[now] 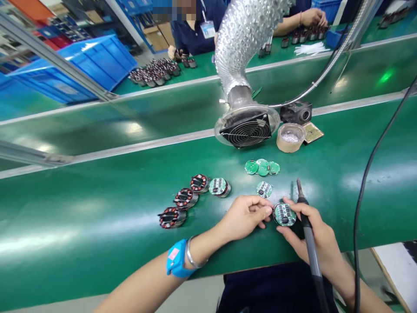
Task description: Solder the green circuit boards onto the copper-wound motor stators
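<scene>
green bench [97, 208] fills the frame | your left hand [244, 216] pinches the round motor part [284, 214], lower centre-right | your right hand [312, 234] grips the soldering iron [304, 217], fingers touching that part | three coils [184, 200] lie left of it

desk [97, 226] | motor stator [284, 214] between left hand [244, 216] and right hand [314, 234] at near edge | three stators [184, 199] in a row to the left | circuit boards [262, 167] behind | fan [246, 130] farther back, cup [290, 137] to its right
</scene>
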Tool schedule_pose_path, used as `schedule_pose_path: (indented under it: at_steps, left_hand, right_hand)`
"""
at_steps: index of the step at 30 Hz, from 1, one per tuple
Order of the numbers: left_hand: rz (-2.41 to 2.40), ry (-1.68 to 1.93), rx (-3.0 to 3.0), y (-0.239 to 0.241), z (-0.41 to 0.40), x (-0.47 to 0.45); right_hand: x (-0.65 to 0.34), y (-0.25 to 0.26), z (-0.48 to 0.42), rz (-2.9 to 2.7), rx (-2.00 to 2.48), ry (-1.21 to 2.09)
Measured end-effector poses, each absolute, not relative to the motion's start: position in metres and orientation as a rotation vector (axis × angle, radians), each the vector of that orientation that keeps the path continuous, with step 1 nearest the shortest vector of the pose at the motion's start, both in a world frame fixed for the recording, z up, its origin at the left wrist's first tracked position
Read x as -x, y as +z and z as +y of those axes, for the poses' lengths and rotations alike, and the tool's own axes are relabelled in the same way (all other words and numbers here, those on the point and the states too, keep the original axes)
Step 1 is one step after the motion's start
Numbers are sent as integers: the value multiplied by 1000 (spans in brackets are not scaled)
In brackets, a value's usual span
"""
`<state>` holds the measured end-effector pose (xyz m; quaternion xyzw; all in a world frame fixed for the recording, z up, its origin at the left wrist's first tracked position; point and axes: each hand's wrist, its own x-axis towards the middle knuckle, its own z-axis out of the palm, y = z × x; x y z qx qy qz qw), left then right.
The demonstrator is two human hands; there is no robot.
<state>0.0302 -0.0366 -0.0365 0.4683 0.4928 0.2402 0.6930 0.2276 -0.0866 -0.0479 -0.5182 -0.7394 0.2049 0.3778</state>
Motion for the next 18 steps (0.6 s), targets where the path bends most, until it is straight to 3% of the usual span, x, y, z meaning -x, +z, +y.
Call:
schedule_pose_path:
  at_steps: [6, 13, 15, 18]
  left_hand:
    - [1098, 487, -978, -26, -29, -39]
    - [1078, 746, -2104, -29, -45, -31]
    - [1073, 736, -2038, -31, -48, -28]
    - [1130, 515, -1422, -29, -41, -27]
  right_hand:
    - [-229, -49, -87, -1899, 1333, 513]
    - [-227, -47, -87, -1888, 1341, 535]
    - [-227, -47, -87, -1892, 1343, 533]
    - [-227, -47, -87, -1889, 1348, 542]
